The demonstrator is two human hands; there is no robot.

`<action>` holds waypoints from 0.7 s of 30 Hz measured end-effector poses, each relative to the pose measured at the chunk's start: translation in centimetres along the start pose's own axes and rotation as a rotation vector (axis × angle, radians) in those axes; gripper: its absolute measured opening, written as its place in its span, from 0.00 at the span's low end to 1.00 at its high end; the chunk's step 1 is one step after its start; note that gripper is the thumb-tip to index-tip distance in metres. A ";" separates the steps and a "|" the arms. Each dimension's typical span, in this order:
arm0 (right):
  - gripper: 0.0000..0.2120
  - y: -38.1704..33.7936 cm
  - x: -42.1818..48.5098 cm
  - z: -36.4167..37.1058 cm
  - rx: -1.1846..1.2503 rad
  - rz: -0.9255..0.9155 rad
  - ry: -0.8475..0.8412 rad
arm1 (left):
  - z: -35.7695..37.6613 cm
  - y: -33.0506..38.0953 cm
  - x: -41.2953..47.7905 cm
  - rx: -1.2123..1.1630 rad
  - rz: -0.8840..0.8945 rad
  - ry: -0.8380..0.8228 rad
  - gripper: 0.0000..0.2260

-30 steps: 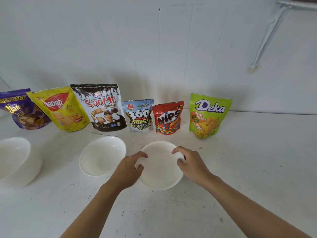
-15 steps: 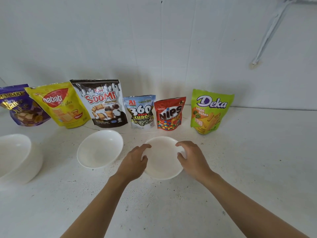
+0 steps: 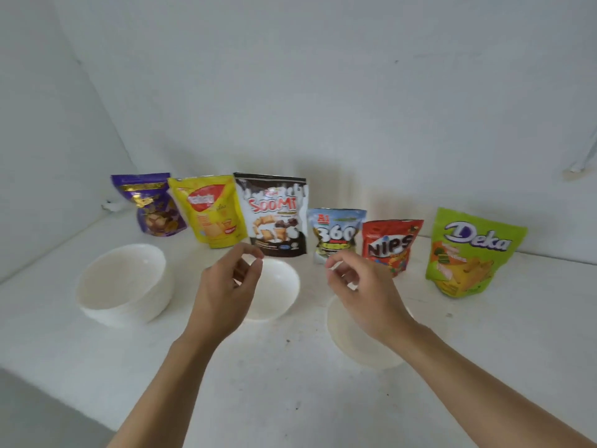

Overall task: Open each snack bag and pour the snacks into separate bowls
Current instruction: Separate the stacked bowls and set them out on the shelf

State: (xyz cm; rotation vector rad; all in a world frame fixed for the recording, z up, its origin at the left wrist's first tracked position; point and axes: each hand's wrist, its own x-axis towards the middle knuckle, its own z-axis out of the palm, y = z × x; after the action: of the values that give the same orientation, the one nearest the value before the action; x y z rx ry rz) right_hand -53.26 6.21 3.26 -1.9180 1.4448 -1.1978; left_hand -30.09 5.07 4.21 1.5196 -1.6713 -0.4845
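We see six sealed snack bags standing in a row along the wall (image 3: 290, 92), with white bowls in front of them on a white table (image 3: 290, 392). Motion blur softens the whole view. The print on the purple bag (image 3: 151, 205) cannot be read, and the red logo on the yellow bag (image 3: 210, 211) is smeared. The Soomi bag (image 3: 274, 215), 360 bag (image 3: 336, 231), Nips bag (image 3: 392, 244) and Deka bag (image 3: 471, 250) remain legible.

Both forearms are cut off by the lower edge. The left hand (image 3: 226, 289) is raised above the table, its fingers loosely curled and thumb near forefinger, holding nothing. It covers the left part of the middle bowl (image 3: 279, 286), and its fingertips overlap the lower corner of the Soomi bag. The right hand (image 3: 365, 289), likewise loosely curled and empty, hides much of the right bowl (image 3: 349, 345) and the foot of the 360 bag. We cannot tell how high either hand is above the bowls.

A stack of bowls (image 3: 129, 286) sits at left, apart from the others. A pale fitting (image 3: 578, 166) is cut off at the right edge, and we cannot tell what it is.
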 end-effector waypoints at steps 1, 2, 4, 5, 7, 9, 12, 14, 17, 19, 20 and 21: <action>0.01 -0.8 0.5 1.2 0.009 -0.016 -0.022 | -1.2 -0.9 -0.1 0.003 -0.010 0.021 0.06; 0.02 -1.7 1.1 2.4 0.018 -0.030 -0.045 | -2.3 -1.9 -0.1 0.007 -0.021 0.036 0.06; 0.01 -3.5 2.1 5.2 0.033 -0.050 -0.091 | -4.8 -4.0 -0.1 0.016 -0.038 0.060 0.06; 0.01 -4.4 2.6 6.7 0.038 -0.060 -0.110 | -6.0 -5.1 -0.1 0.019 -0.044 0.072 0.05; 0.02 -6.1 3.5 10.0 0.049 -0.075 -0.139 | -8.6 -7.4 0.4 0.018 -0.057 0.092 0.06; 0.02 -7.6 4.5 13.3 0.059 -0.075 -0.164 | -11.2 -9.6 1.1 0.030 -0.067 0.104 0.06; 0.02 -9.3 6.1 18.3 0.067 -0.049 -0.194 | -14.5 -13.1 2.3 0.070 -0.080 0.111 0.05; 0.02 -10.0 7.2 21.3 0.073 -0.037 -0.198 | -16.3 -15.5 2.9 0.106 -0.082 0.119 0.04; 0.02 -10.6 8.5 25.5 0.057 -0.045 -0.196 | -18.4 -19.4 3.7 0.220 -0.058 0.135 0.05; 0.03 -10.7 9.3 28.1 0.035 -0.033 -0.201 | -19.3 -21.9 4.3 0.312 -0.091 0.122 0.07; 0.05 -10.7 9.7 29.3 0.017 -0.024 -0.203 | -19.6 -22.9 4.6 0.334 -0.112 0.114 0.08; 0.06 -10.6 9.9 30.4 -0.007 -0.013 -0.206 | -19.9 -23.7 4.9 0.337 -0.126 0.106 0.09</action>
State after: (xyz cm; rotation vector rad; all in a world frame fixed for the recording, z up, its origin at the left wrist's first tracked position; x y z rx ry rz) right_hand -21.29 -3.58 -0.64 -1.9928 1.3315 -0.9688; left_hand 0.57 0.22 0.06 1.8683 -1.6394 -0.1880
